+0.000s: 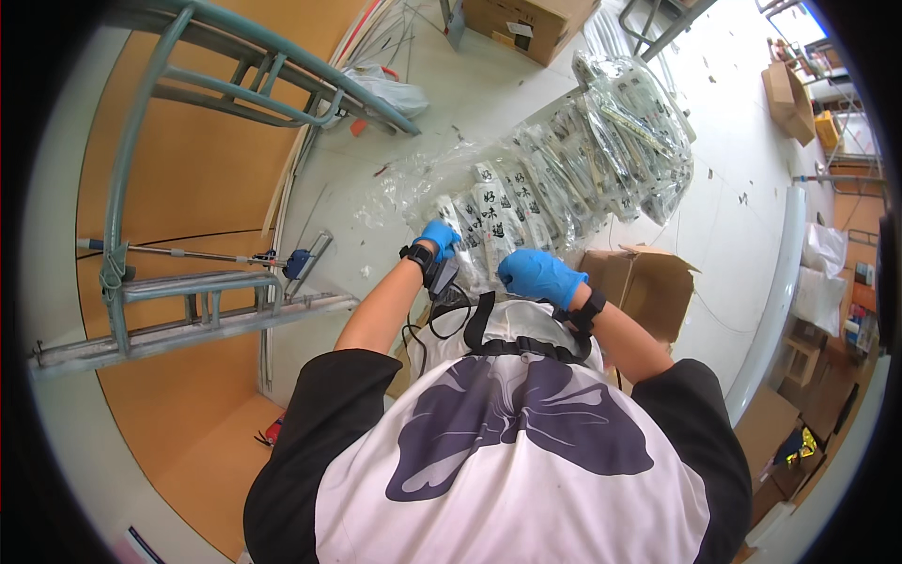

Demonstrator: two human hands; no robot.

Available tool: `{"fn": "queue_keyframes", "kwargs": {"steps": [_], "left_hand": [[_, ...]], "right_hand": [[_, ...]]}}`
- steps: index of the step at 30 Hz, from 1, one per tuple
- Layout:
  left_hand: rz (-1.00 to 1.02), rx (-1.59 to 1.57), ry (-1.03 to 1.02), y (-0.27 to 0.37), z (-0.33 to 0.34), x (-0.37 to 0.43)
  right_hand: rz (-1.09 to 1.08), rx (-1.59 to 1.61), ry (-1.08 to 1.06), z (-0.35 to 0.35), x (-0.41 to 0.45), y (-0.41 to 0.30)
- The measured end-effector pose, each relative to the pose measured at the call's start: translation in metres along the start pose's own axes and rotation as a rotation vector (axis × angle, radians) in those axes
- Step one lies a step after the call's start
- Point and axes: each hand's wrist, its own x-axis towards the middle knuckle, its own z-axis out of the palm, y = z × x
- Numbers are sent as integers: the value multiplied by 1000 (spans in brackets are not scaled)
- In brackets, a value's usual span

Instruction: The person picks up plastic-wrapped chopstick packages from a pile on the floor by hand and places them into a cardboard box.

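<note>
Long, narrow plastic packets point(496, 215) printed with dark writing lie side by side in a row on the floor before me. Loose clear plastic film point(416, 180) spreads around their left end. At the near left of the row, my left hand point(438, 238), in a blue glove, touches the end packets with its fingers bent. My right hand point(542, 276), gloved alike, is curled at the near ends of the packets; its fingertips are hidden. Whether either hand grips a packet does not show. Farther right, more packets point(631, 127) are heaped in shiny clear wrapping.
An open cardboard box point(659, 292) stands right of my right hand. Metal scaffold frames point(130, 211) and a blue-headed mop point(299, 262) are at the left. A white plastic bag point(387, 88) and a large carton point(528, 25) lie ahead. A long pale tube point(771, 296) runs along the right.
</note>
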Motion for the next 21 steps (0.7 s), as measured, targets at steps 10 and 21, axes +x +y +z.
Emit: {"fn": "queue_keyframes", "kwargs": {"steps": [10, 21], "left_hand": [[905, 1351, 73, 64, 14, -46], [856, 1805, -132, 62, 44, -66]], "right_hand": [[66, -17, 157, 28, -21, -11], [199, 90, 152, 14, -36, -10]]}}
